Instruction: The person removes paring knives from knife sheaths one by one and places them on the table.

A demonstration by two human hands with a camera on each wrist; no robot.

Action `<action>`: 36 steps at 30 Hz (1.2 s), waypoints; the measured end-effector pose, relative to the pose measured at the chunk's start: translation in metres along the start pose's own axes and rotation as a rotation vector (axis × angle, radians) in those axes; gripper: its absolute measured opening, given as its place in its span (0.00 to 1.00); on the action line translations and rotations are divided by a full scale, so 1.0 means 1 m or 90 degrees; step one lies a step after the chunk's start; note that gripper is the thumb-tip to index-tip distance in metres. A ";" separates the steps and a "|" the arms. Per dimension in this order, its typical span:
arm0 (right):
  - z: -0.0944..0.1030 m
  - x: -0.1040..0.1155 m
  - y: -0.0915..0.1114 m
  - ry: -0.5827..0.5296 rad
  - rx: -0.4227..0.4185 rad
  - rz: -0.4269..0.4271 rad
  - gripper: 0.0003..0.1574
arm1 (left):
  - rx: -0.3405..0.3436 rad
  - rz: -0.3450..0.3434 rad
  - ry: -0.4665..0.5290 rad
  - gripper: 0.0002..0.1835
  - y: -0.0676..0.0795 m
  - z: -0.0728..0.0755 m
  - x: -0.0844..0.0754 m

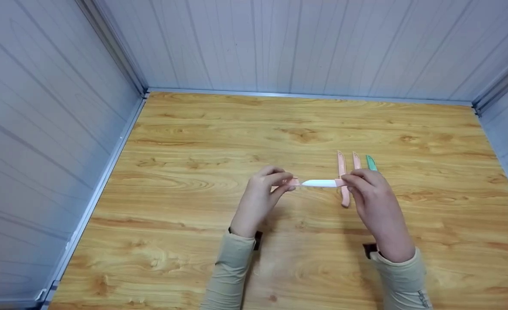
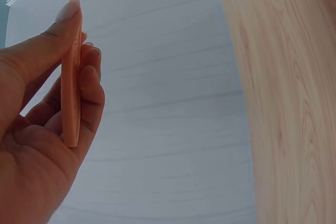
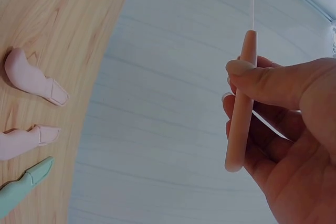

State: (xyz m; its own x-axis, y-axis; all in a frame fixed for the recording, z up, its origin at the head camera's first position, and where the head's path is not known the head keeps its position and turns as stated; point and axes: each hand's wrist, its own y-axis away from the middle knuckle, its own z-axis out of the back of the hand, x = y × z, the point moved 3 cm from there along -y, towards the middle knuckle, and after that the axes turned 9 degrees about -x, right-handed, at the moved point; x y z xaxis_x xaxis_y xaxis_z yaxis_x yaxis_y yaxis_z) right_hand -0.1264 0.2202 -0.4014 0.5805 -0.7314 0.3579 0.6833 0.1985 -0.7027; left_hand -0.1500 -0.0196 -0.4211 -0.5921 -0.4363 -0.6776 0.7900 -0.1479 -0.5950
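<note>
My left hand (image 1: 260,198) pinches a pink knife sheath (image 1: 294,182) between thumb and fingers; it shows edge-on in the left wrist view. In my right hand (image 1: 378,202) is a small knife (image 1: 320,183) with a white blade. Thumb and fingers grip its pink handle (image 3: 241,119). The blade points left, and its tip lies right at the sheath's end in the head view. Both are held in line above the table. Beneath and beyond the right hand lie two pink sheathed knives (image 1: 341,163) and a green one (image 1: 371,162), partly hidden by that hand.
The wood-grain table (image 1: 193,142) is bordered by pale panel walls (image 1: 271,47) at the back and both sides. A metal strip (image 1: 236,91) runs along its back edge. The knives lie side by side, handles toward me.
</note>
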 end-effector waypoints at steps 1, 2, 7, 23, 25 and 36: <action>0.000 0.000 0.000 -0.003 -0.002 -0.003 0.15 | -0.001 0.000 0.003 0.10 0.000 0.001 0.000; 0.000 -0.001 0.000 -0.002 -0.002 -0.003 0.15 | -0.001 0.000 0.006 0.10 0.000 0.001 0.000; 0.000 -0.001 0.000 -0.003 -0.010 -0.001 0.15 | -0.003 0.000 0.010 0.10 -0.001 0.002 0.001; -0.004 0.002 0.000 0.005 0.004 -0.001 0.16 | -0.010 -0.008 -0.015 0.11 -0.001 0.001 0.002; -0.005 0.002 0.000 0.007 0.004 0.000 0.17 | -0.010 0.000 -0.008 0.11 -0.001 0.001 0.003; -0.009 0.000 0.004 0.016 0.046 -0.062 0.20 | 0.009 0.029 0.054 0.11 0.000 -0.001 0.007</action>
State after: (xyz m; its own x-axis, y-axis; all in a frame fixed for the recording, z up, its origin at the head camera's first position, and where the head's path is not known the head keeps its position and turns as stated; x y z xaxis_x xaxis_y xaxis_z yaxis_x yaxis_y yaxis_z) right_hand -0.1276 0.2148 -0.4098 0.4991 -0.7651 0.4069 0.7667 0.1710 -0.6188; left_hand -0.1538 -0.0220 -0.4260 -0.5667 -0.3660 -0.7382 0.8179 -0.1421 -0.5575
